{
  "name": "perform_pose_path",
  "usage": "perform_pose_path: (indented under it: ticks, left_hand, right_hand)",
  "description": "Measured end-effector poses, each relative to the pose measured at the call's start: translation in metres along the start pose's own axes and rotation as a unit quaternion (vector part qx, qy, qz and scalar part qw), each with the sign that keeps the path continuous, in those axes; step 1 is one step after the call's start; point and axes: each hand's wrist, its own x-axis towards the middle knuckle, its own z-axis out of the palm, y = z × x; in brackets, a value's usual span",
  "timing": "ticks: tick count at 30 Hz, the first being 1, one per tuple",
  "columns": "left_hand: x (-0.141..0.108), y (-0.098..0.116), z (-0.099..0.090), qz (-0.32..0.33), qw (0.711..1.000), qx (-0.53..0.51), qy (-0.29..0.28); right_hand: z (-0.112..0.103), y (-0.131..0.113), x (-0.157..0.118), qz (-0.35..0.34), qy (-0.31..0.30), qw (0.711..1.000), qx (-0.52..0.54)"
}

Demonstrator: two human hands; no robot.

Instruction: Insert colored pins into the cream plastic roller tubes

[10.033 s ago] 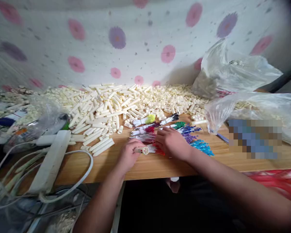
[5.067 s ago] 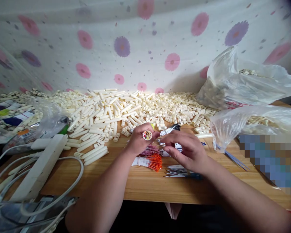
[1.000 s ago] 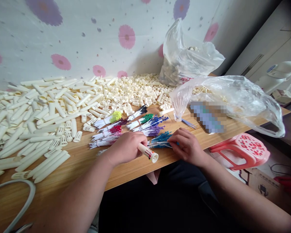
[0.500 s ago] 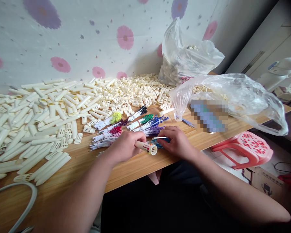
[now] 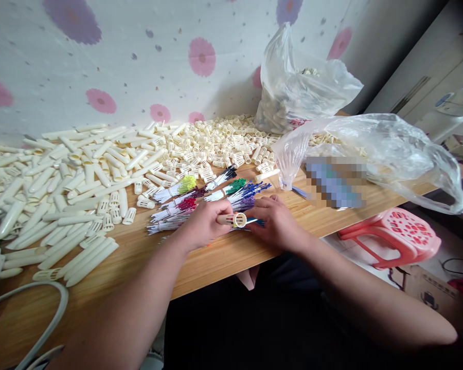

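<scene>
Cream slotted barrel (image 5: 224, 219), gripped above the worktop (image 5: 224, 262) by fingers of the left hand (image 5: 206, 223); thin white stick (image 5: 251, 222), pinched by those of the right hand (image 5: 277, 224) at the barrel's open mouth, best kept aligned and unbent.

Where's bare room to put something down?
Bare table shows between the left hand, right hand and front edge, and between left forearm and cream tubes. Behind the hands it's crowded: coloured bundles, then heaped cream pieces.

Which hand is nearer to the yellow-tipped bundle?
Left. The left hand, gripping a pale tube, is to the right and on the near side of the yellow-tipped bundle; the right hand is farther right.
</scene>
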Motion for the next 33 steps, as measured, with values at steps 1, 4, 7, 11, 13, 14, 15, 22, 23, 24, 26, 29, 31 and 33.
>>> perform_pose_path:
  ticks: [1, 4, 7, 11, 13, 14, 15, 22, 23, 24, 26, 29, 31, 33]
  left_hand:
    - [0.0, 0.0, 0.0, 0.003, 1.0, 0.001, -0.002]
    - [0.0, -0.002, 0.0, 0.013, 1.0, -0.008, -0.003]
    - [0.001, -0.001, -0.001, 0.014, 1.0, -0.02, -0.001]
    - [0.001, -0.001, -0.001, -0.011, 1.0, -0.024, -0.008]
    - [0.001, -0.004, -0.001, -0.036, 0.999, -0.022, -0.006]
    - [0.001, -0.005, 0.0, -0.052, 0.998, -0.02, -0.004]
    - [0.001, -0.006, 0.001, -0.067, 0.998, -0.018, -0.004]
    - [0.002, -0.004, 0.002, -0.088, 0.996, 0.008, -0.021]
    - [0.002, -0.004, 0.002, -0.076, 0.997, 0.015, -0.017]
    - [0.003, -0.003, 0.002, -0.066, 0.998, 0.019, -0.012]
    - [0.004, -0.003, 0.004, -0.048, 0.999, 0.018, -0.005]
    - [0.004, -0.004, 0.008, -0.033, 0.999, 0.021, 0.004]
    - [0.004, -0.005, 0.011, -0.034, 0.998, 0.042, 0.012]
    - [0.004, -0.006, 0.013, -0.052, 0.996, 0.07, 0.022]
  right_hand:
    - [0.0, 0.0, 0.003, -0.007, -0.015, 1.0, -0.002]
    - [0.001, 0.0, 0.01, -0.026, -0.053, 0.998, 0.0]
    - [0.003, 0.002, 0.013, -0.029, -0.061, 0.998, 0.008]
    - [0.007, 0.006, 0.013, -0.023, -0.048, 0.998, 0.03]
    - [0.008, 0.007, 0.012, -0.016, -0.032, 0.998, 0.055]
    - [0.009, 0.008, 0.012, -0.012, -0.022, 0.997, 0.069]
    - [0.01, 0.008, 0.011, -0.007, -0.013, 0.997, 0.082]
    - [0.011, 0.01, 0.01, 0.018, 0.008, 0.992, 0.128]
    - [0.012, 0.01, 0.01, 0.016, 0.009, 0.991, 0.13]
    - [0.012, 0.011, 0.009, 0.015, 0.01, 0.991, 0.132]
    - [0.013, 0.01, 0.01, 0.018, 0.009, 0.991, 0.135]
    - [0.011, 0.008, 0.01, 0.031, 0.005, 0.989, 0.145]
    - [0.01, 0.006, 0.01, 0.036, -0.007, 0.987, 0.155]
    - [0.009, 0.005, 0.01, 0.032, -0.022, 0.986, 0.165]
